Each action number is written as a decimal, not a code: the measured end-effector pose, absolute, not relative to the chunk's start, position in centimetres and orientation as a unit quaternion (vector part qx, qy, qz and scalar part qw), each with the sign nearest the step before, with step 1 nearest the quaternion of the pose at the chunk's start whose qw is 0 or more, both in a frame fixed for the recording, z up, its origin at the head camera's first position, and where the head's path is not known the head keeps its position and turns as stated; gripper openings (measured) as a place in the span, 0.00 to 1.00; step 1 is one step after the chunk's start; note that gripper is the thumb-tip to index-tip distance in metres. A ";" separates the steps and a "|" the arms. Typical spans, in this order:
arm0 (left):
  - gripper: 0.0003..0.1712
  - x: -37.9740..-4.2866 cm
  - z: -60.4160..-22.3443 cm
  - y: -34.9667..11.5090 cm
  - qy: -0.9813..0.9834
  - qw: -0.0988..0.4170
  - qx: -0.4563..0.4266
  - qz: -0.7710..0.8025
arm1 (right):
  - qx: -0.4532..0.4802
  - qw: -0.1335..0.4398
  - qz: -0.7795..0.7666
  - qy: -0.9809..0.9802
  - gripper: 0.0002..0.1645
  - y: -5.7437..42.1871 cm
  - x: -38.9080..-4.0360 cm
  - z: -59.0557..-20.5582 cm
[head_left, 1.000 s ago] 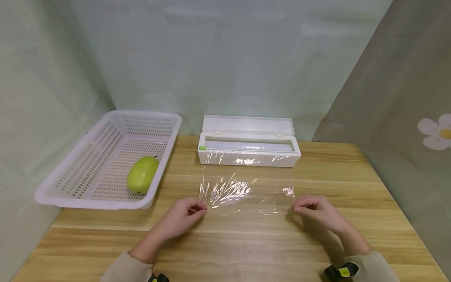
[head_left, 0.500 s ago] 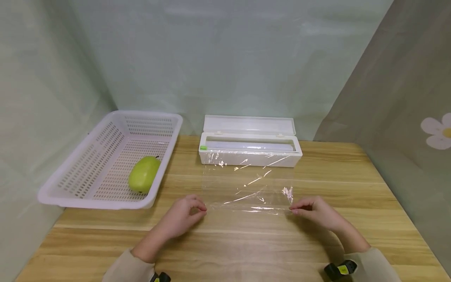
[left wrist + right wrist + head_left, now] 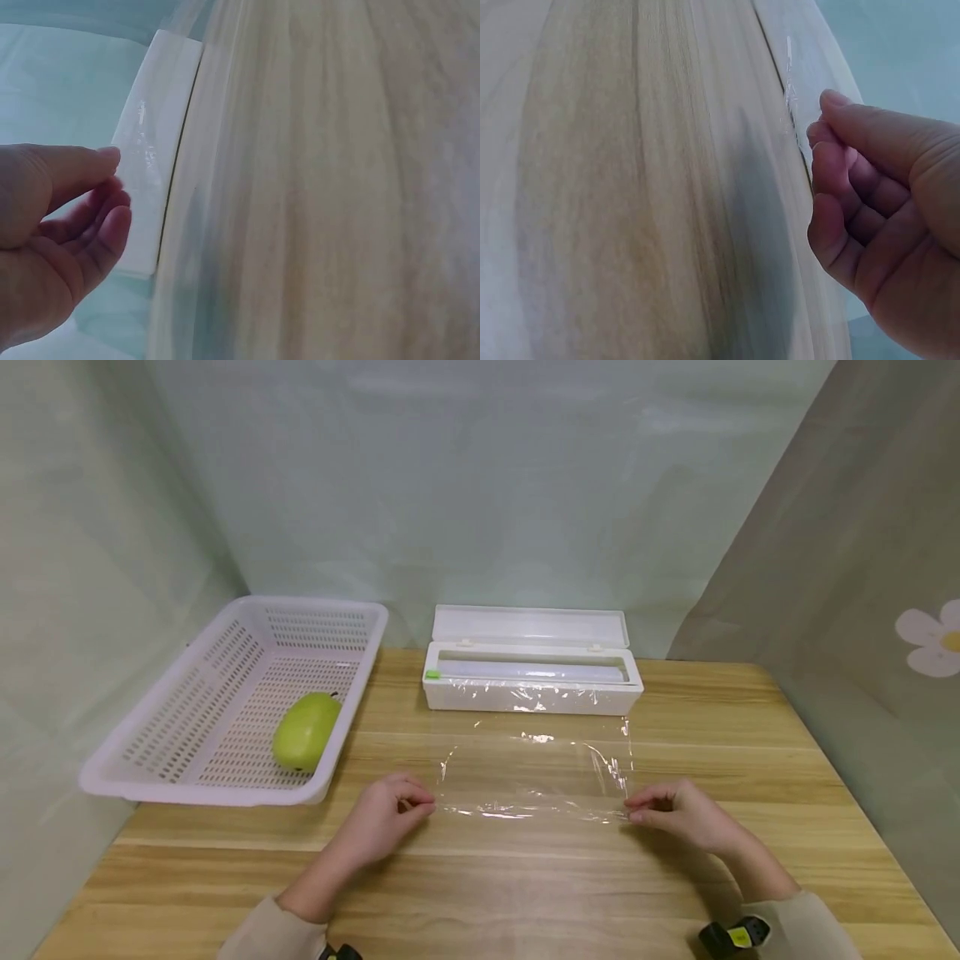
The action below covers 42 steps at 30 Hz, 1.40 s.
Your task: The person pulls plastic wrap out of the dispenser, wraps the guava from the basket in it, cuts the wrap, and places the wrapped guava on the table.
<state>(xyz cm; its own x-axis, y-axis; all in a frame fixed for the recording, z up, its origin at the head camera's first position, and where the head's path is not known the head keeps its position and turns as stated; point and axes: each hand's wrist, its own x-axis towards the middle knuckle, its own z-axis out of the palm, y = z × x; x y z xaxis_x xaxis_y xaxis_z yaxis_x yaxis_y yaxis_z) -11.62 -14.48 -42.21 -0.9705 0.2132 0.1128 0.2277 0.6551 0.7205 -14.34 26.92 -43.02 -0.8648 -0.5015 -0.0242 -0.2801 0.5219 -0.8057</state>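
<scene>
A sheet of clear plastic wrap (image 3: 525,777) stretches from a white wrap dispenser box (image 3: 525,697) toward the near side of the table. My left hand (image 3: 386,818) pinches the sheet's near left corner between thumb and forefinger. At the near right corner, my right hand (image 3: 686,818) pinches it the same way. The dispenser's lid (image 3: 528,627) stands raised, showing the white roll (image 3: 528,671) inside and a small green slider (image 3: 432,675) at the left end. In the left wrist view the dispenser box (image 3: 154,142) lies beyond the fingertips.
A white perforated plastic basket (image 3: 202,793) stands on the left, with a green, pear-like fruit (image 3: 306,732) in it. The wooden table (image 3: 510,893) spreads under both hands. Pale green curtain (image 3: 480,485) hangs behind, and a flower-patterned one (image 3: 825,568) is on the right.
The hands have spread slightly apart, the right one shifting right. Glints on the plastic wrap have changed, with its near edge now lying straighter. The dispenser and basket stay in place.
</scene>
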 end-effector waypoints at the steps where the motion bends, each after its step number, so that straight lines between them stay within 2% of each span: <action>1: 0.03 -11.6 -42.2 -14.5 -0.910 0.003 -0.126 -0.395 | -0.224 0.129 -0.433 0.863 0.11 26.9 -14.3 -43.0; 8: 0.06 -11.8 -42.2 -14.9 -0.917 -0.034 -0.166 -0.362 | -0.221 0.125 -0.438 0.862 0.07 26.9 -14.3 -42.9; 16: 0.09 -11.9 -42.2 -15.5 -0.920 -0.044 -0.198 -0.335 | -0.198 0.179 -0.465 0.844 0.11 27.0 -14.5 -42.5; 22: 0.05 -11.9 -42.0 -15.6 -0.921 -0.069 -0.202 -0.325 | -0.196 0.195 -0.475 0.836 0.11 27.2 -14.6 -42.5; 27: 0.02 -11.8 -42.0 -15.7 -0.922 -0.071 -0.217 -0.314 | -0.210 0.179 -0.469 0.839 0.11 27.5 -14.6 -42.7; 33: 0.03 -11.8 -42.2 -15.9 -0.920 -0.079 -0.224 -0.311 | -0.261 0.130 -0.465 0.836 0.08 27.6 -14.7 -43.0; 36: 0.05 -11.8 -42.0 -15.8 -0.918 -0.088 -0.223 -0.316 | -0.254 0.128 -0.465 0.838 0.08 27.3 -14.5 -42.9; 42: 0.16 -12.0 -41.4 -15.9 -0.920 -0.116 -0.217 -0.307 | -0.209 0.170 -0.479 0.836 0.11 27.0 -14.3 -42.6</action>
